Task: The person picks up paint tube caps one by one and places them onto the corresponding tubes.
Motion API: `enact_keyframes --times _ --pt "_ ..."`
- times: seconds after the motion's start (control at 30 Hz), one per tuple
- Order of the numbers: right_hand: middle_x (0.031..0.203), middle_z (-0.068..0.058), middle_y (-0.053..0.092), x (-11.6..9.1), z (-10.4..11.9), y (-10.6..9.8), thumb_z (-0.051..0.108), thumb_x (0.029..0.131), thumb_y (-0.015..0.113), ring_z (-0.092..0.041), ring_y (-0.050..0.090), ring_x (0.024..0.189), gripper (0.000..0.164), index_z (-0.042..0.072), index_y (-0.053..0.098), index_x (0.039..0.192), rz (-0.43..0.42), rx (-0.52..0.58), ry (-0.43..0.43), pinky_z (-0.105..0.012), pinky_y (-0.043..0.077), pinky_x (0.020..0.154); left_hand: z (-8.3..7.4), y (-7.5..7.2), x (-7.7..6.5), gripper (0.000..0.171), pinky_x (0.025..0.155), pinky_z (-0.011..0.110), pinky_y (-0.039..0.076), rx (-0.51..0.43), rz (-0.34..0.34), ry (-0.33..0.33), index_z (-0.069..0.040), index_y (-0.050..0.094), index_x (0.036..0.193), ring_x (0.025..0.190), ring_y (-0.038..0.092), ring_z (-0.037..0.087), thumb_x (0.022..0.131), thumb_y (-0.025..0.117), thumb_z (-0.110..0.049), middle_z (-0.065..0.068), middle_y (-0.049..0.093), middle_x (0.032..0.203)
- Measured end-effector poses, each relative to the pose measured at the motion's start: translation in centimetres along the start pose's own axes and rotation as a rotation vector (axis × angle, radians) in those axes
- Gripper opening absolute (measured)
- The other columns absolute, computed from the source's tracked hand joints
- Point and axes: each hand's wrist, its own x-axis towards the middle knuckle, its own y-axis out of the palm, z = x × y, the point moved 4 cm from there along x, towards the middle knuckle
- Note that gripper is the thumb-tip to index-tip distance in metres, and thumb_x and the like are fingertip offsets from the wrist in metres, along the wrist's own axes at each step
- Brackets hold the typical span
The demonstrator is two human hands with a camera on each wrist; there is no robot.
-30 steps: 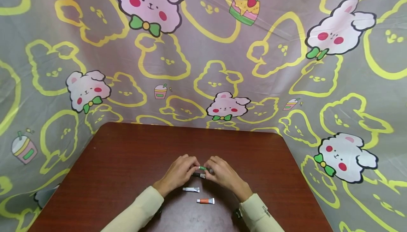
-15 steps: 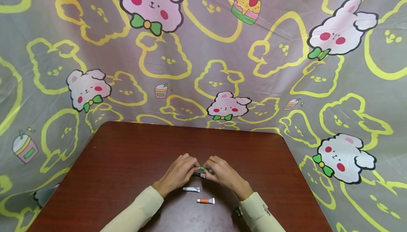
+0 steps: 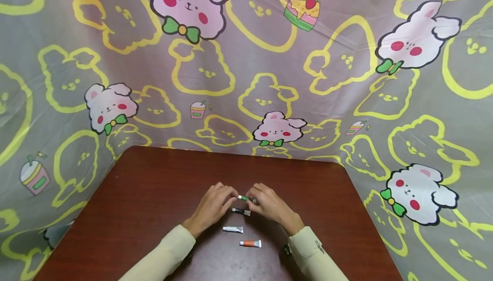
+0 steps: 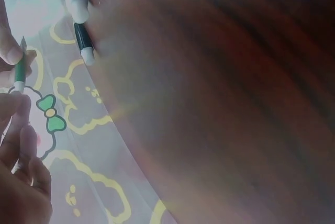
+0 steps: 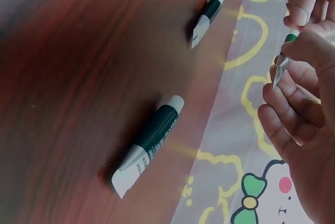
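Observation:
In the head view a small green paint tube (image 3: 242, 198) with a white cap is held between both hands above the table. My right hand (image 3: 269, 204) pinches its body and silvery crimped end between thumb and fingers, as the right wrist view shows too. My left hand (image 3: 212, 204) has its curled fingertips at the white cap (image 4: 20, 85), most of which shows. Just in front of the hands a black paint tube (image 3: 241, 212) lies on the table. Closer to the person lie a white-silver paint tube (image 3: 233, 229) and an orange paint tube (image 3: 250, 244).
The dark red-brown wooden table (image 3: 161, 178) spreads out around the hands. A patterned cloth curtain (image 3: 215, 84) with cartoon rabbits hangs behind it and at both sides. The three lying tubes are spaced apart, caps toward the left.
Both hands have lifted slightly away from the person with the green tube. More of its body and cap shows, and the black tube is now in plain sight.

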Motion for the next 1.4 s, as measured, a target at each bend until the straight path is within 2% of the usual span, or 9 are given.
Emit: enact_keyframes --times 0.23,0.83,1.13,1.4 --pt "0.093 -0.001 0.068 0.8 -1.0 0.6 0.014 0.091 0.085 -0.014 0.063 0.085 0.015 0.008 0.076 0.101 -0.001 -0.006 0.054 -0.028 0.058 0.075 0.4 -0.5 -0.1 0.018 0.075 0.033 0.046 0.004 -0.011 -0.023 -0.02 0.074 0.102 0.085 0.058 0.011 0.092 0.087 -0.015 -0.011 0.078 0.095" --pt "0.098 -0.003 0.07 1.6 -3.9 3.9 0.017 0.095 0.082 -0.02 0.067 0.092 0.014 0.007 0.078 0.106 0.122 -0.017 0.242 -0.039 0.059 0.084 2.0 -1.2 -1.1 0.013 0.074 0.03 0.042 0.038 0.024 -0.058 -0.02 0.076 0.102 0.084 0.057 0.01 0.094 0.086 -0.017 -0.01 0.078 0.094" --pt "0.099 -0.004 0.072 1.9 -4.8 5.0 0.017 0.095 0.083 -0.023 0.071 0.094 0.016 0.007 0.08 0.106 0.128 -0.019 0.262 -0.04 0.061 0.086 2.9 -1.7 -1.6 0.016 0.072 0.031 0.042 0.056 -0.015 -0.041 -0.021 0.075 0.1 0.082 0.057 0.011 0.092 0.088 -0.016 -0.009 0.078 0.094" --pt "0.098 -0.005 0.072 2.0 -5.1 5.6 0.014 0.094 0.084 -0.025 0.07 0.092 0.013 0.006 0.081 0.104 0.111 -0.024 0.247 -0.042 0.06 0.085 3.9 -2.7 -2.0 0.015 0.073 0.034 0.045 0.079 -0.011 -0.063 -0.021 0.076 0.1 0.082 0.059 0.014 0.092 0.087 -0.017 -0.008 0.079 0.096"
